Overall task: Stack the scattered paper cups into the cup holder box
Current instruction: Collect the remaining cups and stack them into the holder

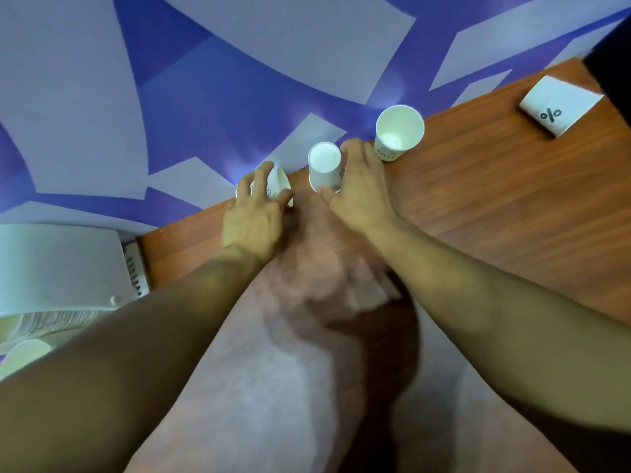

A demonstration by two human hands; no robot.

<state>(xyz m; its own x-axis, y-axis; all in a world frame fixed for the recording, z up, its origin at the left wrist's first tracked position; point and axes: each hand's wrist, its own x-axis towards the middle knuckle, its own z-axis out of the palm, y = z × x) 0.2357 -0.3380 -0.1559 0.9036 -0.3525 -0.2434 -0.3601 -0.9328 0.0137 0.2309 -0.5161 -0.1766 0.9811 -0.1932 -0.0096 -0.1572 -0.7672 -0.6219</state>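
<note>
Three white paper cups stand near the far edge of the wooden table [495, 206]. My left hand [254, 216] has its fingers spread around the leftmost cup [278, 184], which lies tilted and is mostly hidden. An upside-down cup [324, 167] in the middle is gripped by my right hand [362, 189], thumb in front and fingers behind. An upright open cup [397, 133] stands just right of that hand, untouched. At the far left, the white cup holder box [58, 264] holds a long stack of cups [44, 324].
A small white box marked "%" [560, 105] lies at the table's far right. A blue and lilac patterned wall [239, 80] rises straight behind the table edge. A dark object [611, 59] sits at the top right corner.
</note>
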